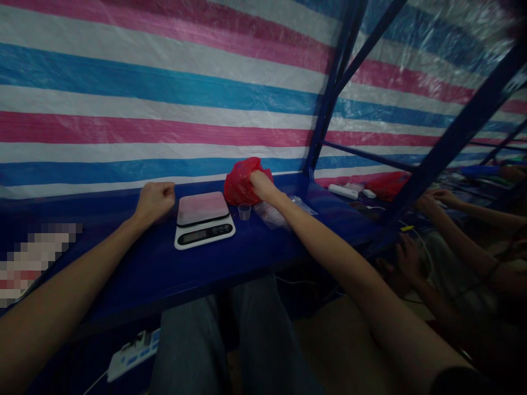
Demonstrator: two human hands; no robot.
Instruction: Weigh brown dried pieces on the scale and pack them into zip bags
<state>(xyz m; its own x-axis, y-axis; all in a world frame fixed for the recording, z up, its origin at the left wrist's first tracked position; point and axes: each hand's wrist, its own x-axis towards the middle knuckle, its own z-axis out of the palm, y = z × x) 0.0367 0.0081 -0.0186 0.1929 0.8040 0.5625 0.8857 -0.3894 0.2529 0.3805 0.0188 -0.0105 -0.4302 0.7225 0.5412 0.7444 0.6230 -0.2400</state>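
Observation:
My left hand [155,201] is curled into a loose fist just left of the kitchen scale [203,210], with nothing seen sticking out of it. The scale is white with a dark display strip at its front, and its weighing plate is bare. My right hand [260,185] reaches into a red plastic bag [239,184] behind and right of the scale; its fingers are hidden inside. A small clear plastic cup [244,212] stands between the scale and some clear plastic bags [272,215], which lie under my right wrist.
The blue tabletop [164,274] ends at a striped plastic sheet [164,88]. Blue metal posts [325,109] rise at the right. Beyond them, another person's hands [440,200] are near another red bag [387,185]. A power strip [134,356] lies below the table.

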